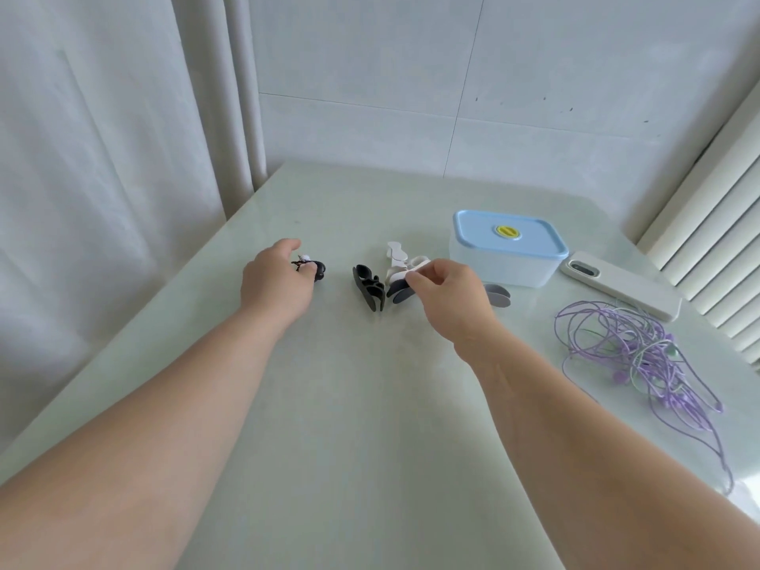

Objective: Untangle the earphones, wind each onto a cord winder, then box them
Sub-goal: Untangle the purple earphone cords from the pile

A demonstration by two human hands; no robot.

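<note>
A tangle of purple and pale green earphones [641, 359] lies on the table at the right. Several cord winders sit mid-table: a black one [367, 286], white ones [395, 253] behind it, a grey one [497, 294] to the right. My right hand [448, 292] pinches a white and black winder [401, 288] with its fingertips. My left hand [275, 281] rests on the table with its fingers closed around a small black winder [316, 270] that has cord on it. A clear box with a light blue lid [508, 245] stands shut behind the winders.
A white phone [621, 283] lies face down right of the box. The pale green table [362, 405] meets a tiled wall at the back, a curtain at the left and a white radiator at the right.
</note>
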